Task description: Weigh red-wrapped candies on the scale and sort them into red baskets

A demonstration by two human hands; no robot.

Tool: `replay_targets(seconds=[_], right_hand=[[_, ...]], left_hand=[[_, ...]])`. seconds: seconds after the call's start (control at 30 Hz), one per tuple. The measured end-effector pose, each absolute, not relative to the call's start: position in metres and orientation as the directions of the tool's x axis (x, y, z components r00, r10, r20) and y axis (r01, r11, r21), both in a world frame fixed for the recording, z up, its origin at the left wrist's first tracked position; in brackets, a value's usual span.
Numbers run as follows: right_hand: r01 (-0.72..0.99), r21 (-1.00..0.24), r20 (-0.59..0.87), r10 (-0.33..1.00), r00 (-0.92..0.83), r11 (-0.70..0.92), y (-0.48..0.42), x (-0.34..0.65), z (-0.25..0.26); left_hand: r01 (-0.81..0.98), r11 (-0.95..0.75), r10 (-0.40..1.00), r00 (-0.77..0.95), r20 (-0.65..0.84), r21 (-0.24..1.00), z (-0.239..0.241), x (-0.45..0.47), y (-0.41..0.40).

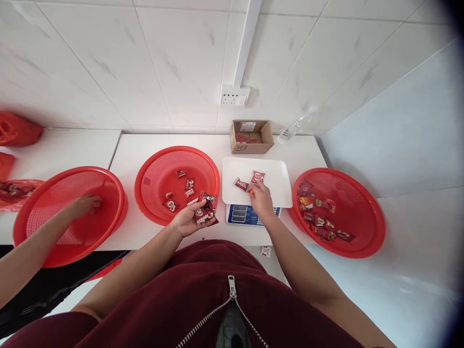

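Note:
My left hand (190, 217) is palm up over the near rim of the middle red basket (152, 166), fingers curled round a bunch of red wrapped candies (205, 210). Several more candies (180, 189) lie in that basket. My right hand (261, 200) rests on the white tray (275, 188) of a digital scale (242, 214), fingertips pinched on a red candy (250, 190). Two other candies (257, 176) lie on the tray just beyond the fingers.
A red basket (366, 203) on the right holds many red candies. Another person's hand (85, 205) reaches into the left red basket (54, 193). A small cardboard box (251, 136) and a plastic bottle (295, 126) stand by the wall. One candy (266, 251) lies at the table edge.

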State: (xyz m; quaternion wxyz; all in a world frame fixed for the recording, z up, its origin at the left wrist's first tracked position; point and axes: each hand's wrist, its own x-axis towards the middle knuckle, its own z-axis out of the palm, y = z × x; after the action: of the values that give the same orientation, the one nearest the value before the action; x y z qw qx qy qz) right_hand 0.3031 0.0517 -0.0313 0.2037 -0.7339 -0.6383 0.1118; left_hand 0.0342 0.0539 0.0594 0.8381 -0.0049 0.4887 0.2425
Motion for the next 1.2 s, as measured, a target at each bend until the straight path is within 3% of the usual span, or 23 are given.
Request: replay_targets(seconds=[0.13, 0.23, 0.33, 0.43, 0.53, 0.63, 0.73, 0.8, 0.9, 1.2], right_hand=[[0.931, -0.360, 0.121, 0.987, 0.104, -0.054, 0.052, 0.292, -0.020], [0.957, -0.290, 0.052, 0.998, 0.043, -0.026, 0.053, 0.281, -0.015], [0.962, -0.261, 0.013, 0.996, 0.089, -0.083, 0.057, 0.276, -0.012], [0.940, -0.321, 0.051, 0.989, 0.140, -0.116, 0.057, 0.277, -0.009], [0.867, -0.490, 0.108, 0.980, 0.166, -0.093, 0.043, 0.270, -0.007], [0.705, -0.704, 0.061, 0.981, 0.182, -0.087, 0.010, 0.252, -0.007], [0.482, -0.846, -0.157, 0.971, 0.180, -0.227, -0.029, 0.228, -0.010], [0.342, -0.881, -0.294, 0.944, 0.149, -0.328, -0.051, 0.212, -0.014], [0.151, -0.908, -0.385, 0.920, 0.067, -0.391, -0.066, 0.193, -0.016], [-0.321, -0.877, -0.323, 0.933, -0.159, -0.358, -0.066, 0.200, 0.026]], left_hand=[[-0.415, 0.876, 0.415, 0.389, -0.822, 0.246, 0.064, 0.032, 0.055], [-0.404, 0.880, 0.413, 0.389, -0.824, 0.250, 0.065, 0.029, 0.053], [-0.395, 0.882, 0.414, 0.389, -0.823, 0.257, 0.065, 0.024, 0.050], [-0.387, 0.884, 0.416, 0.391, -0.821, 0.263, 0.065, 0.019, 0.048], [-0.366, 0.892, 0.408, 0.400, -0.821, 0.265, 0.066, 0.014, 0.047], [-0.343, 0.899, 0.402, 0.405, -0.821, 0.272, 0.069, 0.010, 0.046], [-0.299, 0.919, 0.370, 0.434, -0.821, 0.257, 0.069, 0.008, 0.045], [-0.244, 0.941, 0.327, 0.484, -0.812, 0.234, 0.067, 0.009, 0.044], [-0.140, 0.963, 0.268, 0.556, -0.787, 0.229, 0.065, 0.018, 0.044], [0.088, 0.943, 0.237, 0.500, -0.833, 0.321, 0.071, 0.053, 0.036]])
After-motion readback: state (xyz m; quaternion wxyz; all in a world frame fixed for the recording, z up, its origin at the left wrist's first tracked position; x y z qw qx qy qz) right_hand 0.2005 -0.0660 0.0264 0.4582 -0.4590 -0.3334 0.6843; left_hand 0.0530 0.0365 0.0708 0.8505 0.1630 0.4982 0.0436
